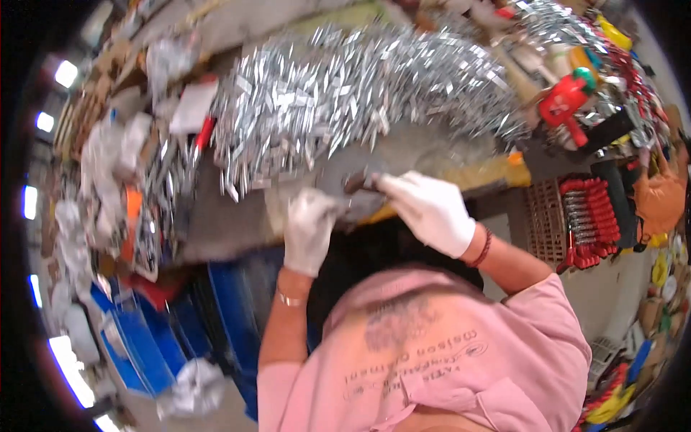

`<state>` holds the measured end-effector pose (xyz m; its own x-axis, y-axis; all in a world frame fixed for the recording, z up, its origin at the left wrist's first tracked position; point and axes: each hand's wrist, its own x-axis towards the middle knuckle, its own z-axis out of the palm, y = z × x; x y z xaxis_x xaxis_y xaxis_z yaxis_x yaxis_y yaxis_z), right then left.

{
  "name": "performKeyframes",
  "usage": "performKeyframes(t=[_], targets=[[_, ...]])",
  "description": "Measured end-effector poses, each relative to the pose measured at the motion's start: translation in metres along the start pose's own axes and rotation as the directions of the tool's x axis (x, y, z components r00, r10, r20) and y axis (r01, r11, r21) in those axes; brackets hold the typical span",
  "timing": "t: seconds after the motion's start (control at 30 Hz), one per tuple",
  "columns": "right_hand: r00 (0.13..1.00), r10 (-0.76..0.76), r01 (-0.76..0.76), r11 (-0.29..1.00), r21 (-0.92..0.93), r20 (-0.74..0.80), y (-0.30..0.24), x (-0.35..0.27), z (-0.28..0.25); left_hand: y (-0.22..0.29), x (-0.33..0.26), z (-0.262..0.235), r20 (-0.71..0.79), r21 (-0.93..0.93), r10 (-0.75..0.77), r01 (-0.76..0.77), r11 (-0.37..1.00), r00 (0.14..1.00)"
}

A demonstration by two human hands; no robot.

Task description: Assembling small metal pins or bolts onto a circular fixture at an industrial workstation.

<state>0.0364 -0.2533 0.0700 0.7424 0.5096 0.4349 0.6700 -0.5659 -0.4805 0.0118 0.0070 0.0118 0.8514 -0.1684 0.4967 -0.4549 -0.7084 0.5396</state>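
Blue plastic bins [137,345] stand at the far left, lower than the grey counter [216,227]. Next, on the counter, there is a tool with a red handle [205,132], leaning by the left edge of a wide pile of silver metal strips [317,93]; this pile crowds the whole far side of the space where the hands are. Then comes the left hand [311,223], in a white glove, its fingers curled and pointing to the right; because of blur I cannot tell if it grasps something. To its right, and a little farther from the body, is the dark brown piece [354,182], its long axis running about left to right, with the right end between the fingers of the right hand [428,210]. This right hand, gloved too, is the nearer one and appears to pinch the piece. A small grey piece [354,209] is between the hands, too blurred to say who holds it. Farther right, a red object with green end [565,104] lies past the pile, and lower is a brown basket [545,216] beside red-handled tools [592,219]
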Motion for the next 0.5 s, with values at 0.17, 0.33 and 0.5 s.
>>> performKeyframes(t=[0.17, 0.33, 0.5], targets=[[0.997, -0.001, 0.002, 1.000, -0.007, 0.083, 0.000, 0.000, 0.008, -0.005, -0.005, 0.002, 0.078, -0.155, -0.173, 0.184, 0.971, 0.982], [0.965, -0.034, 0.081, 0.981, -0.174, 0.261, -0.005, -0.010, 0.014, -0.001, -0.012, 0.004, -0.057, -0.184, -0.144, 0.132, 0.974, 0.988], [0.978, 0.045, -0.056, 0.997, 0.049, 0.203, -0.007, -0.006, 0.020, -0.003, -0.016, 0.000, 0.009, -0.170, -0.185, 0.184, 0.968, 0.983]])
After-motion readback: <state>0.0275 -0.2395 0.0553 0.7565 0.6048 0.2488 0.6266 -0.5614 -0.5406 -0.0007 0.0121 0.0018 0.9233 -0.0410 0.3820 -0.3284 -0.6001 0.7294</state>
